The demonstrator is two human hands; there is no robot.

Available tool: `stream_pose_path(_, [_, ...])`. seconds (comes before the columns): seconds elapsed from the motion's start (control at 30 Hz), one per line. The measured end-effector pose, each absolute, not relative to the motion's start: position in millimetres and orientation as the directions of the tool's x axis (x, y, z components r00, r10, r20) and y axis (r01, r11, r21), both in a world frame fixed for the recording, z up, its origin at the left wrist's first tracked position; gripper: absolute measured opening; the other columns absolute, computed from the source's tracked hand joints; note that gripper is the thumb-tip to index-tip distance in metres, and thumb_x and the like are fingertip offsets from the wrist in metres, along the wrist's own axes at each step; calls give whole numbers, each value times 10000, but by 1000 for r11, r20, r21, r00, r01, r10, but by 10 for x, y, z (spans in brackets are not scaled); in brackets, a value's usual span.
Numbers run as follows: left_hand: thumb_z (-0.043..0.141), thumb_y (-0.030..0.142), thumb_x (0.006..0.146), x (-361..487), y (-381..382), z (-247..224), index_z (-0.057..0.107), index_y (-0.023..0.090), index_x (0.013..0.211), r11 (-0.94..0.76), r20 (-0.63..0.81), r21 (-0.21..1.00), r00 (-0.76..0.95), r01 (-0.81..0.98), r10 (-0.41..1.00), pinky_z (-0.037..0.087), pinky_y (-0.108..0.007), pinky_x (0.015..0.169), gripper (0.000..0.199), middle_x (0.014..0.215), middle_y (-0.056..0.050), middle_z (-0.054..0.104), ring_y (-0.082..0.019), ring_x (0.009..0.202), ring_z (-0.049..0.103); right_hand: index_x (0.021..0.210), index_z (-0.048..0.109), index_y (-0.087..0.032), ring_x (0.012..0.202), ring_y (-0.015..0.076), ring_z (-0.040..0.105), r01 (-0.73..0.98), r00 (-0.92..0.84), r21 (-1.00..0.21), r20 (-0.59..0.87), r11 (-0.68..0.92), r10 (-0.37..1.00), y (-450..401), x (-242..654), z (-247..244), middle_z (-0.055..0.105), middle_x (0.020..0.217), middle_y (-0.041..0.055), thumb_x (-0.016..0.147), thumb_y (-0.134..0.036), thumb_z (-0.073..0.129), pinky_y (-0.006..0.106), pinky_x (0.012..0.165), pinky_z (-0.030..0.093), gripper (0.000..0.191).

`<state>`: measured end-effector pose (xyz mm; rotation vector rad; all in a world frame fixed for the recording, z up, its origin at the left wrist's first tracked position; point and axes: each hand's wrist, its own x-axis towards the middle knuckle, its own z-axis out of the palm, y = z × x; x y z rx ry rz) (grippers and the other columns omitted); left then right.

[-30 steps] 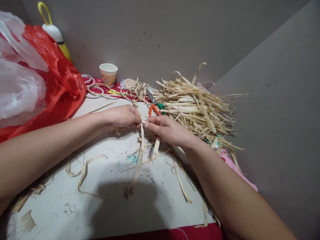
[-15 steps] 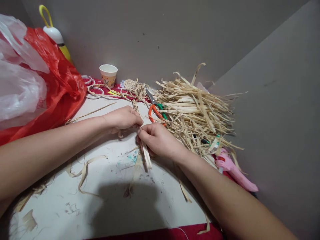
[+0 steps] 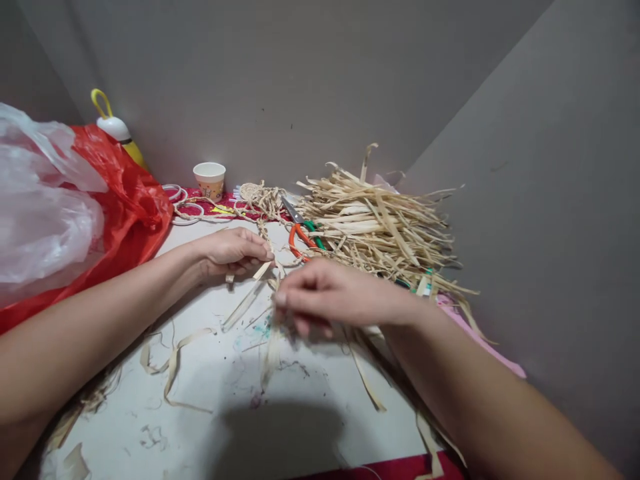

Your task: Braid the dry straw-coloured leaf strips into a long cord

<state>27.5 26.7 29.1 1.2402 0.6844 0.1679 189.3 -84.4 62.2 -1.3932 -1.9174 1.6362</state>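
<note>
My left hand (image 3: 233, 252) is closed in a pinch on a braid (image 3: 262, 230) of pale dried straw strips, just left of the table's middle. From its fingertips a flat loose strip (image 3: 243, 307) slants down to the left. My right hand (image 3: 333, 293) is slightly lower and to the right, its thumb and forefinger together and the other fingers loosely curled. A blurred straw strip (image 3: 271, 353) hangs beneath its fingertips and seems pinched there. Beyond the hands lie scissors (image 3: 295, 241) with orange and green handles, blades pointing away.
A large heap of straw strips (image 3: 375, 223) fills the back right, near a pink tool (image 3: 475, 333). At the back stand a paper cup (image 3: 210, 183) and white rings (image 3: 189, 213). Red and white plastic bags (image 3: 130, 200) crowd the left. Loose scraps (image 3: 173, 367) litter the white table (image 3: 200, 440).
My right hand has drawn away from my left and turned, fingers now blurred. One strip now slants left below my left hand. The view has tilted up and shifted slightly.
</note>
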Motion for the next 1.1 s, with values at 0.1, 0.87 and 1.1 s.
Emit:
stream_pose_path(0.1, [713, 185, 694, 247, 304, 250, 569, 111, 594, 373, -405, 893, 811, 252, 423, 140, -126, 350, 190, 428, 79, 307, -3, 370, 221, 686, 602, -136, 327, 47, 413, 307, -158, -948, -139, -85, 978, -693, 2108, 685, 585, 503, -2, 829, -341, 563, 163, 330, 285, 252])
stream_pose_path(0.87, [661, 219, 745, 265, 284, 135, 571, 125, 644, 250, -323, 940, 843, 232, 431, 202, -143, 380, 165, 447, 72, 344, -21, 392, 266, 696, 519, -139, 318, 13, 291, 0, -265, -911, -398, -412, 879, -448, 2010, 150, 358, 458, -97, 811, -329, 624, 126, 308, 189, 246])
stream_pose_path(1.1, [611, 262, 786, 249, 288, 173, 595, 125, 717, 27, -279, 955, 868, 294, 410, 223, -178, 401, 154, 475, 64, 384, -38, 408, 306, 608, 462, -148, 285, 13, 245, 59, -298, -857, -505, -512, 810, -424, 1997, 179, 360, 428, -84, 847, -304, 554, 130, 283, 154, 300])
